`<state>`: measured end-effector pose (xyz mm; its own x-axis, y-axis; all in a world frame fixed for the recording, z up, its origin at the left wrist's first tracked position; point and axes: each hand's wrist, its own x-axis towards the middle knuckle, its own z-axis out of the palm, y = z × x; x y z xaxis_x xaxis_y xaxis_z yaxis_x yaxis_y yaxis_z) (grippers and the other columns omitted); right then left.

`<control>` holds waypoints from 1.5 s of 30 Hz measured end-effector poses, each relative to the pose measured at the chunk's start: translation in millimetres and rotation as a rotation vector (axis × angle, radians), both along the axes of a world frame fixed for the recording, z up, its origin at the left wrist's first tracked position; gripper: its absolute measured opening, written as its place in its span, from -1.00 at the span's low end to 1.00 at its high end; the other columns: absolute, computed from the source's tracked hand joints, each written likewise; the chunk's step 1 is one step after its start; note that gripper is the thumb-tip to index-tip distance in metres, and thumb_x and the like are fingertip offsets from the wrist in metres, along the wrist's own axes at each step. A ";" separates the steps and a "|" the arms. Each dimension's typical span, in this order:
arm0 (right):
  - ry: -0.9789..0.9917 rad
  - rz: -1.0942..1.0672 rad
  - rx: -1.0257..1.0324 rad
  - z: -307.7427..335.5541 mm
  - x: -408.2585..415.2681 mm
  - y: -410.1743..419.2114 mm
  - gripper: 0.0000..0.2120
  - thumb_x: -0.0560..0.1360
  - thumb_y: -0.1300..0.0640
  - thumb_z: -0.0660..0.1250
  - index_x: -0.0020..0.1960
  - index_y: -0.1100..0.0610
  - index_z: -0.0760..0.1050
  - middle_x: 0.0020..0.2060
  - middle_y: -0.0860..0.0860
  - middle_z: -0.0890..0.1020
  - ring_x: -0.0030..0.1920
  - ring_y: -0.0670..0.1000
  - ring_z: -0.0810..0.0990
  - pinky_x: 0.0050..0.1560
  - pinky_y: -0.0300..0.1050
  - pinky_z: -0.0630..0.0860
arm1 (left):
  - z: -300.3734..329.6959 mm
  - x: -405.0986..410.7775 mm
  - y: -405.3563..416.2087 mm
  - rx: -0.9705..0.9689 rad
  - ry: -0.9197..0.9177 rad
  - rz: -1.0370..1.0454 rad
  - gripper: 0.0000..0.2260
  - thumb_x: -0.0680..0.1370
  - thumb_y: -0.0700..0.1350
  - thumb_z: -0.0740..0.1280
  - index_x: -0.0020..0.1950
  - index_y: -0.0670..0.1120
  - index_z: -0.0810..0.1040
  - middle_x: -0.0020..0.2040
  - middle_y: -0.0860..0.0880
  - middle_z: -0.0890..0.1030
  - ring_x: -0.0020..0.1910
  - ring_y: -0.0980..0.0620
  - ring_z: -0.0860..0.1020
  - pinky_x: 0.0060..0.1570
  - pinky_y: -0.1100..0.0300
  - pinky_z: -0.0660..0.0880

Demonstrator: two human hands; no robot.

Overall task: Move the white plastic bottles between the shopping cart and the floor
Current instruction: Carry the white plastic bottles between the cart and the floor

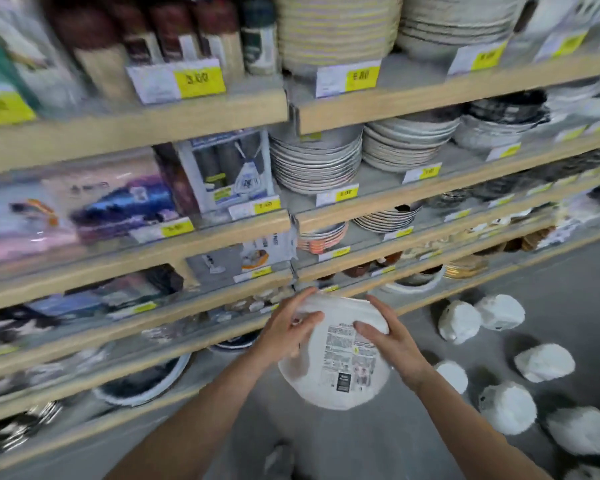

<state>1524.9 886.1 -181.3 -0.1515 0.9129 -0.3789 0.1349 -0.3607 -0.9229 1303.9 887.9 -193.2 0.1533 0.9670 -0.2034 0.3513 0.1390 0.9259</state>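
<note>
I hold a white plastic bottle (pixel 336 355) in front of me with both hands, its printed label facing up. My left hand (pixel 288 332) grips its left side, fingers curled over the top edge. My right hand (pixel 387 336) grips its right side, with the thumb on the label. Several more white bottles (pixel 459 322) (pixel 542 362) (pixel 506 407) lie on the grey floor (pixel 551 278) to the right. No shopping cart is in view.
Wooden store shelves (pixel 136 129) fill the left and upper view, stacked with plates (pixel 316 161), bowls and packaged goods behind yellow price tags. The lowest shelf edge runs just beyond the held bottle.
</note>
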 end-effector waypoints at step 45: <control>0.066 1.592 0.116 76.1 -896.2 -534.8 -0.40 0.27 0.07 0.52 0.22 -0.11 0.36 0.13 0.04 0.53 -0.07 0.05 0.63 -0.27 -0.19 0.56 | 79.7 -689.4 -769.9 0.087 0.213 1.410 -0.37 0.35 0.33 0.27 0.38 0.14 0.36 0.28 0.05 0.49 0.23 0.07 0.47 0.23 0.17 0.41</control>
